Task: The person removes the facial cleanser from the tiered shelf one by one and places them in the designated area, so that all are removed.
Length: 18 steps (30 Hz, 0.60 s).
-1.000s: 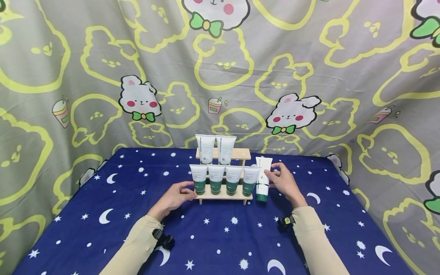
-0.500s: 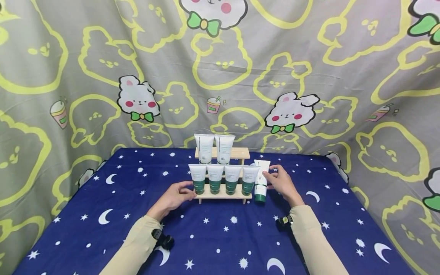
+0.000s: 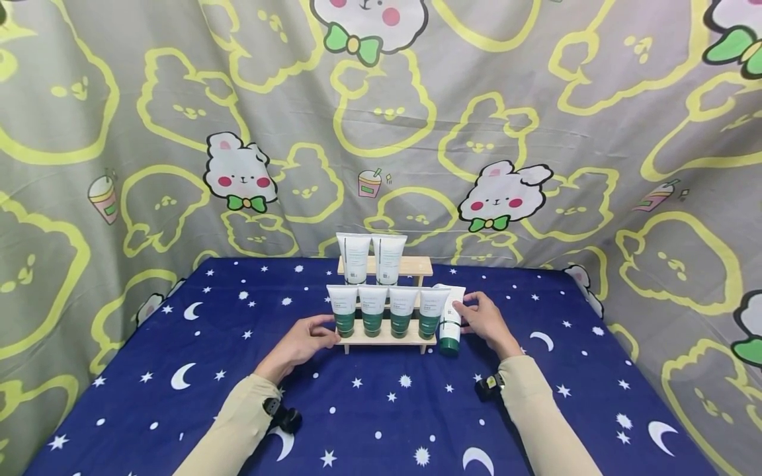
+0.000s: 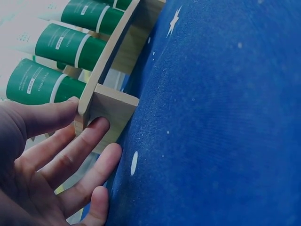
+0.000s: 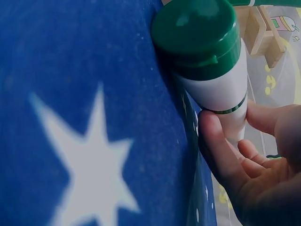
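My left hand (image 3: 301, 345) pinches the left end of the tiered wooden stand (image 4: 113, 106), thumb on the board's edge and fingertips against its leg. Several white-and-green squeeze tubes (image 3: 372, 309) stand cap down along the stand's front step. Two larger white tubes (image 3: 389, 258) stand behind them, lower parts hidden. Just right of the stand, my right hand (image 3: 485, 322) holds a white squeeze tube (image 3: 450, 324) between thumb and fingers. Its green cap (image 5: 195, 37) points down and toward me, the body leaning back. The front row's rightmost tube partly covers it in the head view.
A dark blue cloth (image 3: 369, 410) with white stars and moons covers the table. Behind hangs a grey curtain (image 3: 286, 99) with yellow outlined figures. The stand's back step (image 3: 417, 266) shows bare wood at its right end.
The white tube in my right hand has moved down and slightly left, tilting further back, closer to the stand's right end. My left hand stays on the stand.
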Motion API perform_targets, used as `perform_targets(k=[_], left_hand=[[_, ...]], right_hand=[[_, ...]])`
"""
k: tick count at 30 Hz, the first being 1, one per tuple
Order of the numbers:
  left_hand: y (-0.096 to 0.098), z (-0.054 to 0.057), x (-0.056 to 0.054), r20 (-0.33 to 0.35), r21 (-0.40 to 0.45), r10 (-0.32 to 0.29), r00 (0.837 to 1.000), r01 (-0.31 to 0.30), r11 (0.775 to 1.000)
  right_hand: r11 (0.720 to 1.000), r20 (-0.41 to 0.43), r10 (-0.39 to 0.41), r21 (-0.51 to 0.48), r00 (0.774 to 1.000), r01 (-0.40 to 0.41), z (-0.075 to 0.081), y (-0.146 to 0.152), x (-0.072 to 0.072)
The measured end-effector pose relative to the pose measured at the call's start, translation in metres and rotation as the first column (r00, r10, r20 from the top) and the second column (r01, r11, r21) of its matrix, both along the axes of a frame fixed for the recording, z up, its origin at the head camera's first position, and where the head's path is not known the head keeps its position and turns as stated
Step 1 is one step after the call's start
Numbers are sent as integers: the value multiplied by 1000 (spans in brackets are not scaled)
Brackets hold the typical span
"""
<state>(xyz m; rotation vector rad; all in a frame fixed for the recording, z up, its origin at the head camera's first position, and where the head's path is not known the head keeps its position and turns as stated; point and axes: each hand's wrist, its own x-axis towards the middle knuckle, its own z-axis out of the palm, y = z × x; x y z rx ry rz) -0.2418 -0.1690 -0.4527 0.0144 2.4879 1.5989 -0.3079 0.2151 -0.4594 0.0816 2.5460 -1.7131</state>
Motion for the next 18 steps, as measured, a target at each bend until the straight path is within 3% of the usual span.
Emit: perform_targets(k=[9, 18], left_hand=[[-1, -1, 0, -11, 5, -9, 1000, 9, 1000], [-1, -3, 0, -28, 21, -20, 999, 21, 1000]], right_hand=[[997, 70, 41, -66, 997, -36, -1, 1, 2], [992, 160, 121, 11, 980, -124, 9, 4, 8]])
